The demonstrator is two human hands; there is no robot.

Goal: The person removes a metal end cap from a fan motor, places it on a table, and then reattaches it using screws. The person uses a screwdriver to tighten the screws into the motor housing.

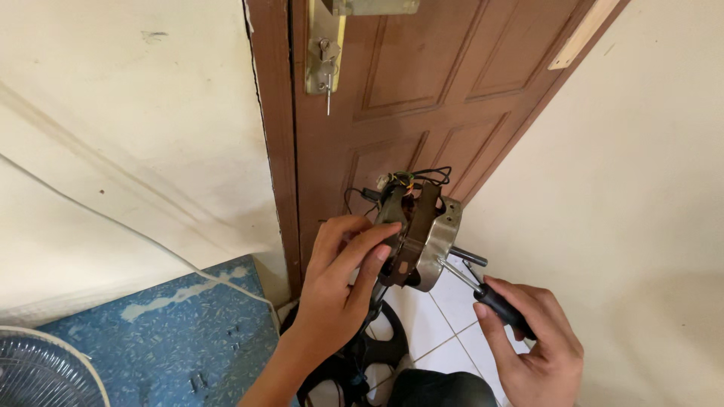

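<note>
Item: round grey metal fan motor housing [422, 237], my left hand [339, 283] gripping it; right hand [539, 347] clenching black-handled screwdriver [483, 290], tip possibly slipping toward loose black wires [422, 179]

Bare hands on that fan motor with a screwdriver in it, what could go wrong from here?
1. The screwdriver tip sits at the motor casing edge; a slip could jab the left hand gripping it close by.
2. The motor is held in mid-air by one hand only, over the tiled floor; it may twist or drop.
3. Loose wires on top could snag or get pinched.
</note>
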